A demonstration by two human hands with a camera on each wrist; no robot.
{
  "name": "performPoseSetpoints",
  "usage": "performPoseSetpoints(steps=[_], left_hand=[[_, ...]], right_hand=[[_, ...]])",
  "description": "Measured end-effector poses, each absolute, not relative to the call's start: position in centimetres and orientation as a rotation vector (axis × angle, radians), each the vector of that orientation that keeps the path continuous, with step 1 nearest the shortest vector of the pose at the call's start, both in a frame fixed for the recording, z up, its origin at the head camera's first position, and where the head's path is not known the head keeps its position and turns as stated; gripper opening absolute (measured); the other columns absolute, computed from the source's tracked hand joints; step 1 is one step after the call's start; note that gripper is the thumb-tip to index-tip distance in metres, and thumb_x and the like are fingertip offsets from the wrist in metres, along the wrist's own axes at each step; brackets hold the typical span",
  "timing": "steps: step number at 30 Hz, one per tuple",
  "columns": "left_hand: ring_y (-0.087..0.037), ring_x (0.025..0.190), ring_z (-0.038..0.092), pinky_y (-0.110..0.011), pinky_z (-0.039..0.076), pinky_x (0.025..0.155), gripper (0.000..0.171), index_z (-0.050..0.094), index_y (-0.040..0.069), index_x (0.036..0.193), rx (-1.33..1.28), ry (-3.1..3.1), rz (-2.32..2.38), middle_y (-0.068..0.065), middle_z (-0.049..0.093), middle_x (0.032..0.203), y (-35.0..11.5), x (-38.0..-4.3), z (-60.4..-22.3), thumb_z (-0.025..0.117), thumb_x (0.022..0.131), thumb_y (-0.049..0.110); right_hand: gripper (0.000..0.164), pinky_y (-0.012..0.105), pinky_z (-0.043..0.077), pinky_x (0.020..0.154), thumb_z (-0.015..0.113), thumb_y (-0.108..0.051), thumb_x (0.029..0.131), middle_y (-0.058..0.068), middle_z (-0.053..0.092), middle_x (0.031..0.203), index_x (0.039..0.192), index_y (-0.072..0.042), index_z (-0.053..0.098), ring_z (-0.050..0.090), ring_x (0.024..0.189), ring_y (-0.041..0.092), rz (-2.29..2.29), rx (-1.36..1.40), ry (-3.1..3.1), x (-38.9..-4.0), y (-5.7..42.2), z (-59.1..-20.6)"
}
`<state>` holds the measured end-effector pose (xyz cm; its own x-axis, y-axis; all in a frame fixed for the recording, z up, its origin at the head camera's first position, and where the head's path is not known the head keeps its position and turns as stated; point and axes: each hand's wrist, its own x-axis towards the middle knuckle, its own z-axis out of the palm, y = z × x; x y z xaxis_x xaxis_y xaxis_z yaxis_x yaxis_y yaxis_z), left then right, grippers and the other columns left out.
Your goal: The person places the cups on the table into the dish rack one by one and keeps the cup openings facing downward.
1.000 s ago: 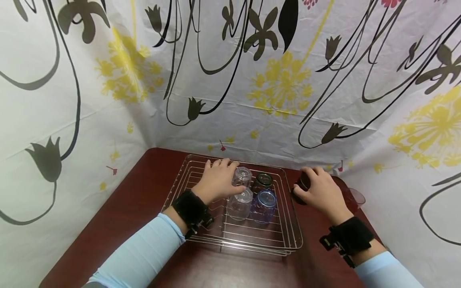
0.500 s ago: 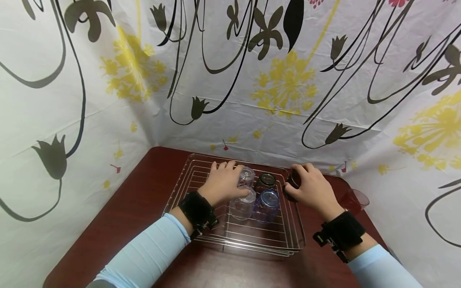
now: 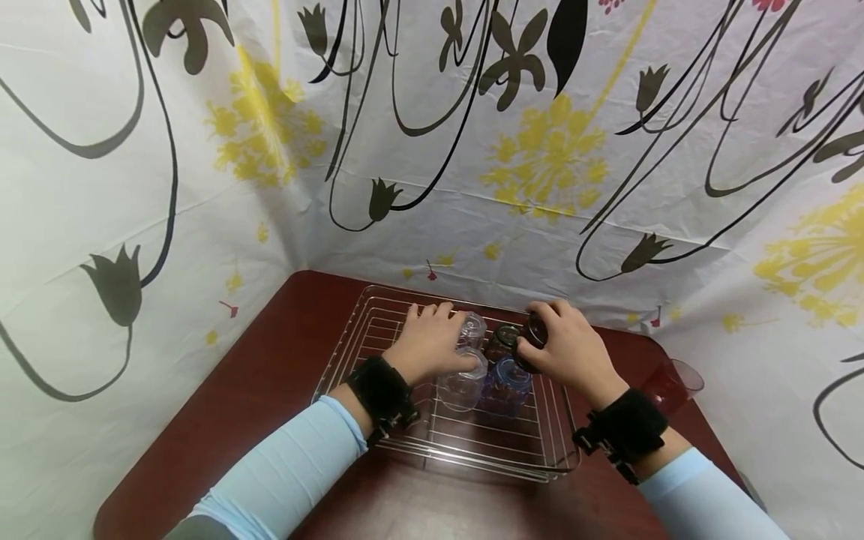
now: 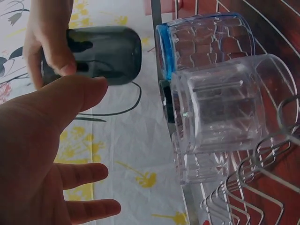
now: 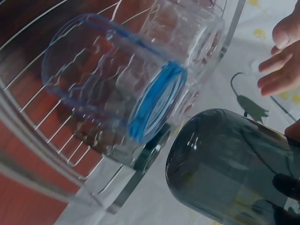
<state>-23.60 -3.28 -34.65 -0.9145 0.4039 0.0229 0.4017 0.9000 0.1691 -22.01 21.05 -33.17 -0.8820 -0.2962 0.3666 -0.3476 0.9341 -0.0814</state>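
My right hand [image 3: 570,345] grips a dark grey see-through glass [image 5: 229,164] above the right part of a wire rack [image 3: 472,470]. In the right wrist view the glass's rounded end points toward the rack. My left hand [image 3: 432,345] hovers over the rack with fingers spread and holds nothing; the left wrist view shows it apart from the cups. Below it stand two clear cups, the nearer one [image 4: 225,105] in front of the farther one [image 3: 475,327]. Beside them are a blue-tinted cup [image 5: 112,79] and a dark green cup [image 3: 505,337]. These rack cups stand upside down.
A red see-through cup [image 3: 675,384] is on the table's right side, beyond my right wrist. The rack rests on a dark red table [image 3: 250,375]. A patterned curtain [image 3: 418,247] closes in the back and both sides.
My right hand has carried the dark grey glass leftward, from beside the rack to over it, near the green and blue cups. My left hand stays over the clear cups.
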Motion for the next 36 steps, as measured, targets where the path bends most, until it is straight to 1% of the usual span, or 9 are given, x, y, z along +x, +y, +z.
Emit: performPoseSetpoints(steps=[3, 7, 13, 17, 22, 29, 36], left_hand=[[-0.033, 0.146, 0.034, -0.062, 0.020, 0.119, 0.091, 0.035, 0.022, 0.156, 0.667, 3.041, 0.260, -0.010, 0.036, 0.159, -3.1, -23.4, -34.7, 0.061, 0.085, 0.072], [-0.032, 0.144, 0.036, -0.062, 0.023, 0.118, 0.091, 0.035, 0.023, 0.156, 0.678, 3.045, 0.238, -0.009, 0.038, 0.157, -3.0, -23.2, -34.6, 0.061, 0.085, 0.073], [-0.033, 0.145, 0.035, -0.063, 0.022, 0.118, 0.090, 0.037, 0.024, 0.155, 0.677, 3.051, 0.223, -0.008, 0.039, 0.156, -2.6, -23.2, -34.9, 0.062, 0.083, 0.073], [-0.034, 0.145, 0.035, -0.063, 0.022, 0.118, 0.090, 0.039, 0.024, 0.154, 0.669, 3.044, 0.213, -0.008, 0.039, 0.157, -2.4, -23.1, -35.1, 0.064, 0.082, 0.072], [-0.034, 0.145, 0.035, -0.063, 0.022, 0.118, 0.090, 0.040, 0.024, 0.154, 0.676, 3.031, 0.222, -0.009, 0.038, 0.158, -2.1, -23.0, -35.1, 0.066, 0.081, 0.070], [-0.034, 0.144, 0.037, -0.064, 0.022, 0.117, 0.094, 0.043, 0.025, 0.152, 0.665, 3.058, 0.237, -0.008, 0.042, 0.155, -2.3, -23.0, -35.2, 0.066, 0.076, 0.076], [-0.033, 0.139, 0.043, -0.063, 0.028, 0.115, 0.093, 0.044, 0.025, 0.150, 0.721, 3.022, 0.237, -0.007, 0.047, 0.150, -2.6, -23.2, -35.6, 0.063, 0.076, 0.079]], right_hand=[[0.053, 0.044, 0.046, 0.063, 0.067, -0.042, 0.090, 0.016, 0.056, 0.124, 0.135, -0.015, 0.057, 0.057, 0.100, 0.035, 0.208, 0.495, -2.728, -22.0, 20.6, -33.3], [0.052, 0.046, 0.049, 0.066, 0.068, -0.042, 0.090, 0.014, 0.055, 0.126, 0.135, -0.017, 0.057, 0.057, 0.105, 0.037, 0.227, 0.518, -2.722, -22.0, 20.1, -33.3], [0.052, 0.045, 0.046, 0.071, 0.066, -0.040, 0.092, 0.014, 0.054, 0.129, 0.137, -0.016, 0.055, 0.056, 0.105, 0.036, 0.309, 0.520, -2.772, -21.6, 19.2, -33.0], [0.053, 0.049, 0.046, 0.076, 0.066, -0.041, 0.092, 0.014, 0.053, 0.131, 0.138, -0.016, 0.054, 0.055, 0.110, 0.037, 0.351, 0.535, -2.787, -21.5, 18.5, -32.8], [0.055, 0.049, 0.048, 0.079, 0.066, -0.042, 0.093, 0.014, 0.053, 0.132, 0.139, -0.015, 0.053, 0.056, 0.111, 0.036, 0.390, 0.571, -2.779, -21.3, 17.8, -32.8], [0.056, 0.046, 0.050, 0.081, 0.065, -0.041, 0.095, 0.014, 0.050, 0.136, 0.141, -0.013, 0.050, 0.056, 0.109, 0.032, 0.554, 0.600, -2.769, -21.1, 16.9, -32.8], [0.060, 0.050, 0.048, 0.090, 0.063, -0.046, 0.096, 0.015, 0.047, 0.137, 0.143, -0.013, 0.046, 0.053, 0.114, 0.031, 0.670, 0.638, -2.784, -20.8, 16.0, -32.8]])
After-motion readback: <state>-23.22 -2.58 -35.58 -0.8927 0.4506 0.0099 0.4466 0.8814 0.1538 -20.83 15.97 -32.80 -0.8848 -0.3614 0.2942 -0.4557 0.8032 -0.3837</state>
